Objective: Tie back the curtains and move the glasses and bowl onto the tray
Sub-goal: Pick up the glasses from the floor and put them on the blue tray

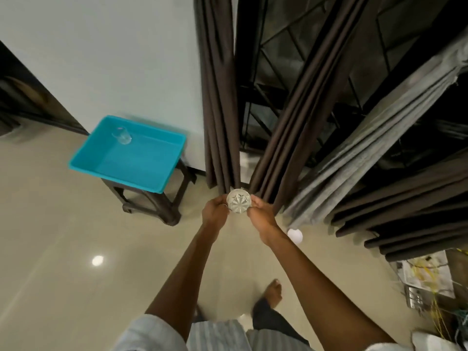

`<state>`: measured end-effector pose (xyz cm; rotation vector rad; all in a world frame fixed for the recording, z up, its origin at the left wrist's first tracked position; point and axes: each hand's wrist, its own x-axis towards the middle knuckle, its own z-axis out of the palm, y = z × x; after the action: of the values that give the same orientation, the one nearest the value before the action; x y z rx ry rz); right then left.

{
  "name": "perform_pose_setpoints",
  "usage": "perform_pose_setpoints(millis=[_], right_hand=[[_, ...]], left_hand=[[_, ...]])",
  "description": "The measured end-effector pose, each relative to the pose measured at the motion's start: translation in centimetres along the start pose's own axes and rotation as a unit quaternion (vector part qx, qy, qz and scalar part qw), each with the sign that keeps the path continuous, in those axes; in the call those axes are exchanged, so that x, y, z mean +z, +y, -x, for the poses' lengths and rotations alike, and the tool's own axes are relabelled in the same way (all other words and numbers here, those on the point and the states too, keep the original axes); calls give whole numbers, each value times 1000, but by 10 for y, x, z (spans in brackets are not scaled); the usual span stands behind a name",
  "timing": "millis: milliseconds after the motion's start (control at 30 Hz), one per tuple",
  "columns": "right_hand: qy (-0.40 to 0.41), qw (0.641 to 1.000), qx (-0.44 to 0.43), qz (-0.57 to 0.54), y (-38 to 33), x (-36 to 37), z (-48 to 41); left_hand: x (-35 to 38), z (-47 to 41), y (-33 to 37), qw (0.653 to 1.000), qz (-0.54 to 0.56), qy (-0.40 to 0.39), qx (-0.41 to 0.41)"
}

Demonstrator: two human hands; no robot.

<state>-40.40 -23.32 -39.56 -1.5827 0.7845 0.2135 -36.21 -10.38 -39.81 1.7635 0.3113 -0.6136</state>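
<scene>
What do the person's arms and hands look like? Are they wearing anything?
Both arms are bare from the hands up past the elbows. The left hand and right hand wear no gloves. Short pale sleeves show at the bottom edge, over a light striped shirt. I can't make out any watch.

A single wide-angle camera on the person's head looks steeply down and forward, so both forearms reach up from the bottom edge to mid-frame. The floor fills the lower left, while the curtains splay outward toward the top, bent by the lens.
</scene>
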Motion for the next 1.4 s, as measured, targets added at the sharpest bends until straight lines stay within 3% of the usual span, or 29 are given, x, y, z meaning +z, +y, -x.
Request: perform_pose_setpoints(millis=[433, 700, 1000, 1400], right_hand=[[-32, 997, -72, 22, -77, 183, 0], [-68, 995, -62, 30, -103, 244, -73], [-107, 993, 12, 53, -137, 291, -150], [-80, 991, 29, 107, -190, 341, -225]], left_hand=[[-189, -37, 21, 995, -2, 78, 65], [-233, -115, 41, 993, -54, 104, 14], [-268, -194, 77, 986, -127, 106, -12], [-308, -288, 106, 993, -88, 77, -31]])
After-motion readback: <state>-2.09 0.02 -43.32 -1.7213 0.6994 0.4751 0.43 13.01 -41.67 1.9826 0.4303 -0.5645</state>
